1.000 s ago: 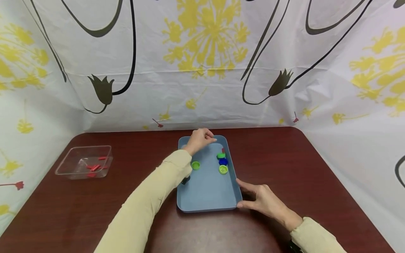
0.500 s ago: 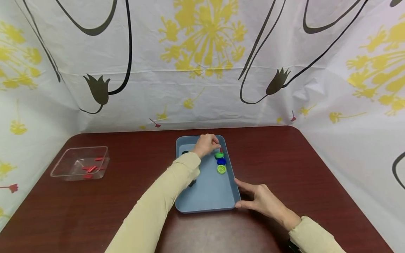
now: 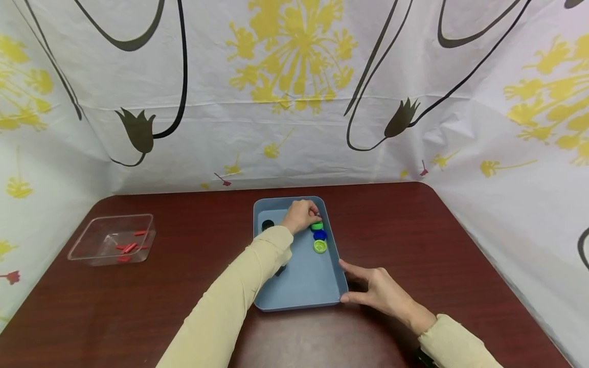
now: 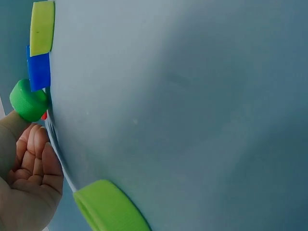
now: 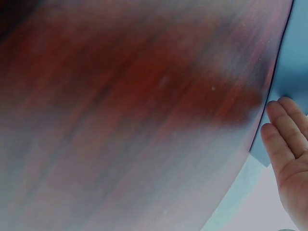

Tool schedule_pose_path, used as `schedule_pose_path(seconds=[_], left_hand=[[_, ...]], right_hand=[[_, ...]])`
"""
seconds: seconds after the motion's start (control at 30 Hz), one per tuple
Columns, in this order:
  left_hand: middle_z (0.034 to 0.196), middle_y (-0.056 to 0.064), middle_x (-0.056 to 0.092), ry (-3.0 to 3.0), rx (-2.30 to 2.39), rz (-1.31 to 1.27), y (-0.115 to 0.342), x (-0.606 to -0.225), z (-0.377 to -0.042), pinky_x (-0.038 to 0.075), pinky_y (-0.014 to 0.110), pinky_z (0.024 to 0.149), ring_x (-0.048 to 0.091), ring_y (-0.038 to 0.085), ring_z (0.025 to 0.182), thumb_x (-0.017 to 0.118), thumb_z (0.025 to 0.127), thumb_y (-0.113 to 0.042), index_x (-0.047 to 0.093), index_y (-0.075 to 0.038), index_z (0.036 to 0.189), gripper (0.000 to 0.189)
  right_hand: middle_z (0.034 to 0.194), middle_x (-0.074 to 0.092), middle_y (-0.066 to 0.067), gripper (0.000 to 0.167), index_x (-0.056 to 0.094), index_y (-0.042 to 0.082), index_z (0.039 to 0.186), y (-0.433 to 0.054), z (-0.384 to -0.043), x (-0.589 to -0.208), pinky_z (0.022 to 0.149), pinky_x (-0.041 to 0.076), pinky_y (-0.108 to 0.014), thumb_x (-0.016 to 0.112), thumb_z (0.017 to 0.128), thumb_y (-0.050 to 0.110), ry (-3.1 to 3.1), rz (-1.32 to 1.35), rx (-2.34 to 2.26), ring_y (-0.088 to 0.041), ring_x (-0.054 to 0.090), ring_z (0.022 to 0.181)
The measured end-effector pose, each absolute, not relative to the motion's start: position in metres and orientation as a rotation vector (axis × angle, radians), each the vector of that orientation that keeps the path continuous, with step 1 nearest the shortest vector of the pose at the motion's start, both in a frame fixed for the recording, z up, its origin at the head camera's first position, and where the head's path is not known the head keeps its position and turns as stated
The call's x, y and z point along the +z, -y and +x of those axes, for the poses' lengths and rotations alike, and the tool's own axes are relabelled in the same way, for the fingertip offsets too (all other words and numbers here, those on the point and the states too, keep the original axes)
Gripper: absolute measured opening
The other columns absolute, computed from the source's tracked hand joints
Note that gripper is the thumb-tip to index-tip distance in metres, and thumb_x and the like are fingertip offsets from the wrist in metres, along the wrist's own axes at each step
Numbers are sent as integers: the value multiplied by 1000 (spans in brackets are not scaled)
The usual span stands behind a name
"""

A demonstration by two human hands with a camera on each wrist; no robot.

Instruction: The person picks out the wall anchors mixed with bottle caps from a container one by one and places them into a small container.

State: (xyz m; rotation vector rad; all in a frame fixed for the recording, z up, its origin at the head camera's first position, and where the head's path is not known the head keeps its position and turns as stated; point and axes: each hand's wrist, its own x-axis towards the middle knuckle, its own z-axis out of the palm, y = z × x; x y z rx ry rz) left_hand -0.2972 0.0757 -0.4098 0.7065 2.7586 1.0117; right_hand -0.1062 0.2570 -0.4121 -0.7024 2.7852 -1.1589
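Observation:
My left hand [image 3: 300, 215] reaches into the blue-grey tray [image 3: 303, 294], its thumb and curled fingers meeting beside a tilted green bottle cap [image 3: 316, 226]. A small red stick [image 4: 44, 116] shows by those fingertips, mostly hidden; the hand appears to pinch it. In a row along the tray's right side come the blue cap [image 3: 319, 235] and a yellow-green cap [image 3: 319, 247]. A lime cap [image 4: 111, 207] lies nearer the left wrist camera. My right hand [image 3: 384, 292] touches the tray's near right corner with thumb and straight fingers [image 5: 281, 144] against its outer wall.
Several red sticks [image 3: 129, 248] lie in a clear plastic box [image 3: 83, 250] at the table's left. A black cap [image 3: 268, 224] sits by the tray's left wall. Behind the dark red-brown table [image 3: 414, 230] hangs a white patterned cloth [image 3: 198, 153].
My left hand has moved right and down from the tray's far edge to the red stick beside the green cap, covering the stick in the head view. My right hand stays at the tray's corner.

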Motion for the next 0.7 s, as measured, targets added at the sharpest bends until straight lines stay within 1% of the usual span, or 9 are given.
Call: schedule_pose_path(seconds=[0.2, 0.43, 0.7], left_hand=[[87, 7, 67, -2741, 1000, 727, -74, -410, -295, 49, 24, 71, 60, 14, 77, 72, 84, -20, 69, -3, 102, 25], [93, 7, 67, -2725, 947, 729, -73, -409, -294, 49, 26, 78, 59, 15, 85, 72, 83, -22, 68, -3, 108, 31], [89, 6, 65, -2720, 946, 706, -74, -413, -295, 48, 27, 79, 55, 14, 82, 72, 84, -21, 67, -4, 110, 32]], right_hand=[[119, 64, -14, 74, 48, -3, 134, -257, -106, -414, 79, 54, -27, 71, 79, 40, -2813, -708, -1133, -16, 64, 104], [118, 64, -14, 75, 47, -3, 135, -257, -105, -416, 80, 53, -28, 71, 79, 40, -2801, -699, -1149, -17, 64, 104], [118, 64, -13, 75, 47, -3, 135, -256, -105, -417, 80, 53, -27, 71, 79, 40, -2813, -706, -1136, -16, 64, 105]])
